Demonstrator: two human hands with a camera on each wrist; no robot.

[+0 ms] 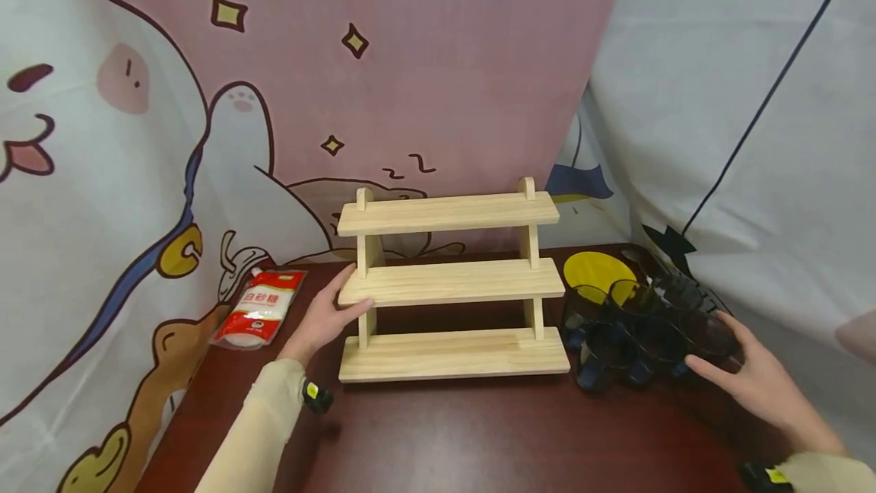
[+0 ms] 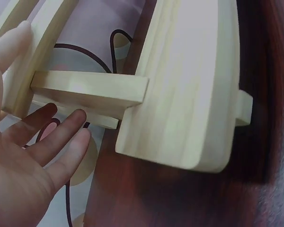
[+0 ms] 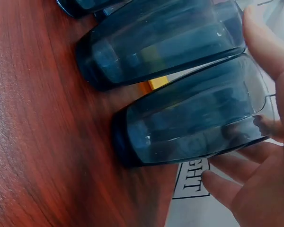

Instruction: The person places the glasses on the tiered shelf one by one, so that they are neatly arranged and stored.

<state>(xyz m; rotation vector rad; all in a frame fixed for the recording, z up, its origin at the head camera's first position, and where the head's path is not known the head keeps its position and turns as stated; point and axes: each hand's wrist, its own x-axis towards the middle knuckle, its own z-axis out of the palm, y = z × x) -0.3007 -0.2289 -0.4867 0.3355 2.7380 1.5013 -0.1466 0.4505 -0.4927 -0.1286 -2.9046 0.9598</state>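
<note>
A three-tier wooden display shelf (image 1: 452, 282) stands on the table. My left hand (image 1: 333, 310) is at the left end of its middle board, thumb lying across the board's front and the fingers extended behind and below, fairly straight in the left wrist view. On the right, dark blue drinking glasses (image 1: 609, 347) stand close together in rows. My right hand (image 1: 756, 375) holds the rightmost front glass (image 3: 194, 113) near its rim, thumb on one side and fingers on the other. One finger shows through the glass wall, and the glass base is at the tabletop.
A yellow round plate (image 1: 598, 271) lies behind the glasses, with a spoon (image 1: 631, 256) beside it. A red and white sugar bag (image 1: 261, 308) lies at the back left. Printed fabric (image 1: 465, 82) hangs behind the dark red table (image 1: 479, 432).
</note>
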